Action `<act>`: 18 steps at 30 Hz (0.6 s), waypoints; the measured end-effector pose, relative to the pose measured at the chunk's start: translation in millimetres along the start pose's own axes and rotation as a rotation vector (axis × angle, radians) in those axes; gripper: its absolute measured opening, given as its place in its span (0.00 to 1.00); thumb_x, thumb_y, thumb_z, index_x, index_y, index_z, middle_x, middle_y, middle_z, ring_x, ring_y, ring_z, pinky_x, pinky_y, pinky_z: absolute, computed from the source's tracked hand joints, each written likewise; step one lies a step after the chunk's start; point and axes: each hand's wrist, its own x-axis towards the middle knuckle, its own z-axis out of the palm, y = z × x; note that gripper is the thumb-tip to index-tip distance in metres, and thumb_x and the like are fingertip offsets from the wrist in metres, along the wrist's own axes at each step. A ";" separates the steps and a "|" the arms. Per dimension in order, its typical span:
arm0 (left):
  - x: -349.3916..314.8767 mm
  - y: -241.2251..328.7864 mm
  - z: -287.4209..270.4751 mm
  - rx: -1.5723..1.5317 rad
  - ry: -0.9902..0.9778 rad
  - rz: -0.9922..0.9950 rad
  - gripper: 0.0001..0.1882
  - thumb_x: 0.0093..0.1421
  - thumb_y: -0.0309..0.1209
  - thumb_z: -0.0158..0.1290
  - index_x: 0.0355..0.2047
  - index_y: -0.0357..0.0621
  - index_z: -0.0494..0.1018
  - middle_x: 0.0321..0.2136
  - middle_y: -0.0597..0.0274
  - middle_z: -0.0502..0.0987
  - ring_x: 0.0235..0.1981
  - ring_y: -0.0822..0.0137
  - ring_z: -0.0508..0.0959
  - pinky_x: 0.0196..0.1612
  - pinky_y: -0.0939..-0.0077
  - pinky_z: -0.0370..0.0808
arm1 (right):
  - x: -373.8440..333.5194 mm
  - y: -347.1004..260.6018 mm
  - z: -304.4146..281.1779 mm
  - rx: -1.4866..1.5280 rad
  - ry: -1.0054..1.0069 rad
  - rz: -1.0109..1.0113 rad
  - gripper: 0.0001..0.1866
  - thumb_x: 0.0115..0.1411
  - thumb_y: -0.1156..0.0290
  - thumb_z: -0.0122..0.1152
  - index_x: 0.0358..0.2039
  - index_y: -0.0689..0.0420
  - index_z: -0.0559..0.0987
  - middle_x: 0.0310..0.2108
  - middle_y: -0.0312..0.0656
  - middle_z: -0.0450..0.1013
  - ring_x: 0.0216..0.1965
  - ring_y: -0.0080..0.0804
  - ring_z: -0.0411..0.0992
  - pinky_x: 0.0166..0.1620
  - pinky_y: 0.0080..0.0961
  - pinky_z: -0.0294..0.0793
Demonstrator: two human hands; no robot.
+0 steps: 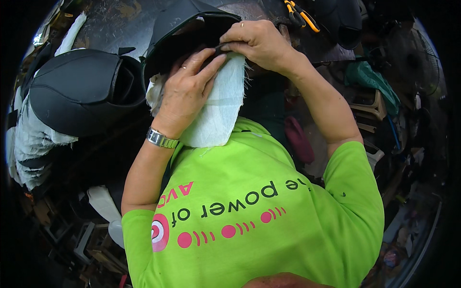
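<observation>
In front of my chest is a black hollow curved piece, its opening toward me and its exact kind unclear. From its near edge a white cloth with frayed sides hangs down over my lap. My left hand, below a metal watch, has its fingers bent over that edge, gripping it where cloth and black material meet. Just to the right, my right hand pinches the same edge between thumb and fingers. A small dark bit shows between the fingertips; its kind is hidden.
A similar black rounded piece lies at the left, above frayed white cloth. Pliers with orange and black handles rest on the dark worktable. Another black piece, green cloth and a fan are at the right.
</observation>
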 end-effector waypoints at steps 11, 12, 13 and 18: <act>2.8 5.0 0.7 0.024 -0.013 -0.044 0.20 0.60 0.25 0.60 0.53 0.50 0.79 0.56 0.57 0.75 0.57 0.55 0.77 0.59 0.60 0.73 | -23.6 2.0 -1.2 -0.025 0.112 -0.207 0.11 0.53 0.76 0.73 0.39 0.57 0.86 0.39 0.41 0.81 0.41 0.39 0.80 0.46 0.33 0.80; 2.4 4.8 1.2 0.017 0.018 -0.040 0.20 0.60 0.25 0.60 0.54 0.50 0.78 0.55 0.57 0.75 0.57 0.55 0.77 0.59 0.61 0.73 | -27.8 0.6 -1.0 -0.077 0.131 -0.233 0.11 0.53 0.76 0.73 0.38 0.57 0.86 0.39 0.41 0.81 0.42 0.39 0.80 0.47 0.33 0.80; 2.1 4.7 1.4 0.010 0.035 -0.035 0.21 0.60 0.25 0.60 0.55 0.50 0.78 0.55 0.57 0.76 0.57 0.55 0.77 0.59 0.61 0.73 | -32.0 -0.9 -0.7 -0.131 0.162 -0.272 0.11 0.52 0.76 0.72 0.38 0.57 0.86 0.40 0.41 0.82 0.42 0.39 0.80 0.48 0.34 0.80; 1.2 6.2 -0.1 -0.137 0.029 -0.159 0.25 0.62 0.23 0.58 0.60 0.54 0.75 0.56 0.59 0.77 0.56 0.54 0.78 0.58 0.62 0.75 | -43.3 -7.4 5.3 -0.308 0.173 -0.296 0.10 0.54 0.75 0.67 0.38 0.55 0.87 0.43 0.39 0.82 0.44 0.39 0.81 0.54 0.41 0.80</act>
